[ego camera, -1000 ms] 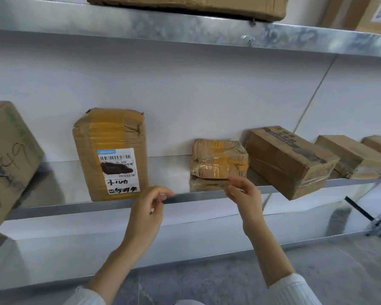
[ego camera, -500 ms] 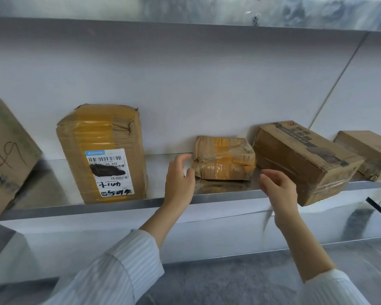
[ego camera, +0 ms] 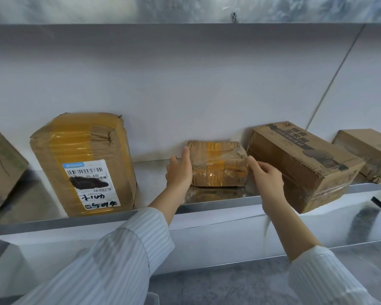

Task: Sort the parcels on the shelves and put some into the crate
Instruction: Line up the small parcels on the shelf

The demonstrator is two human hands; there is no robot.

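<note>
Parcel depot: steel shelves, taped parcels

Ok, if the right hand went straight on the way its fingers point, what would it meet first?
Most likely the small taped parcel: the right hand points its fingers at that parcel's right end, in the narrow gap beside the printed carton. Whether they touch it is unclear.

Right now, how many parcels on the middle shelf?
5: scribbled box cut off far left, tall labelled parcel left, small taped parcel centre, printed carton right, plain box far right. More may be off-frame.
</note>
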